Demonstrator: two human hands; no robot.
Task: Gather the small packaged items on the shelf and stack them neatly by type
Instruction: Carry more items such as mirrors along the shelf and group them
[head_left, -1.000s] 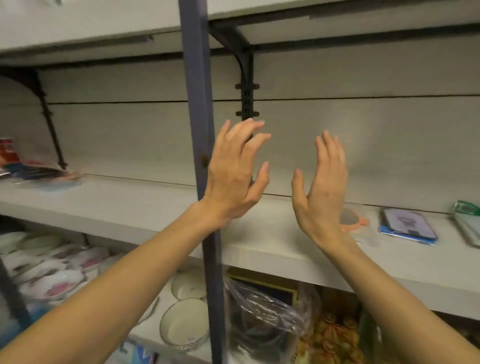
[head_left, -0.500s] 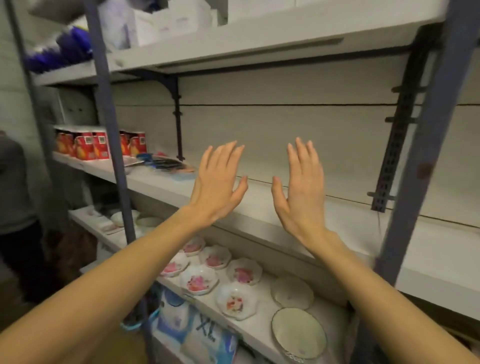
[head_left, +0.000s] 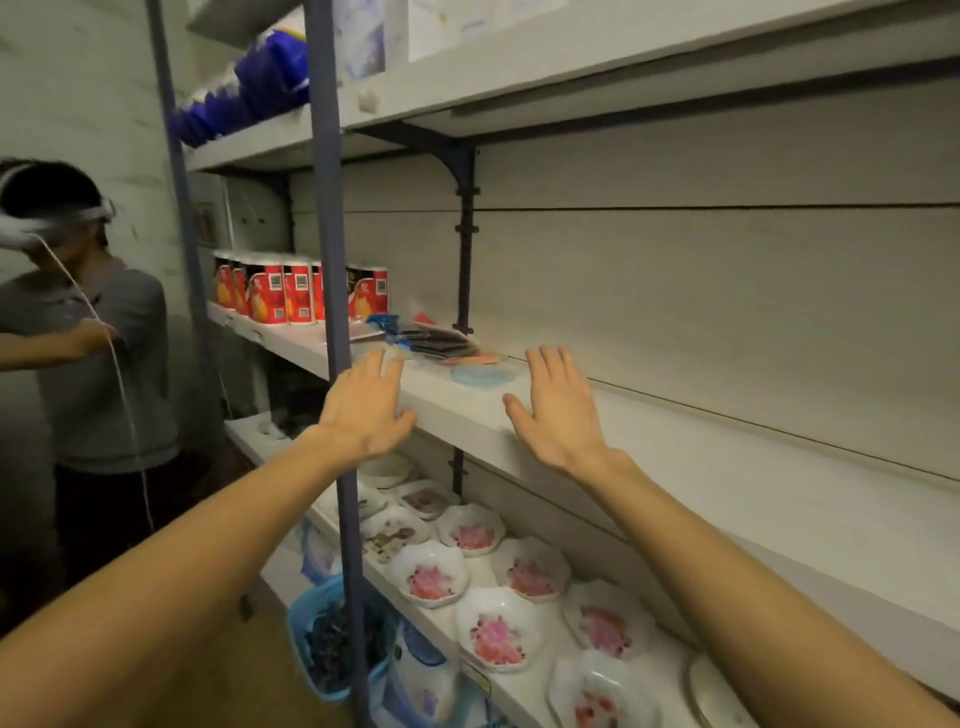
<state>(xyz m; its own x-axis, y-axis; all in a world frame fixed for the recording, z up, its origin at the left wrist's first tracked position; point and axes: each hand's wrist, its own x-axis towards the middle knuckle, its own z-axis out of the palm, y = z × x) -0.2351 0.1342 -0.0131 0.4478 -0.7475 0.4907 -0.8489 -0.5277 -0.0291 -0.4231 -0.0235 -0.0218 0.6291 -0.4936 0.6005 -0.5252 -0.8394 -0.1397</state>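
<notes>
Nearest the camera, both forearms reach forward. Left hand (head_left: 363, 410) and right hand (head_left: 561, 410) are raised, fingers spread wide, empty, over the front edge of the shelf (head_left: 675, 467). Below the hands, flowered dishes (head_left: 431, 571) fill the lower shelf. Just beyond and between the hands lie the small packaged items (head_left: 441, 340), loosely heaped. Farther left stand red canisters (head_left: 283, 293).
</notes>
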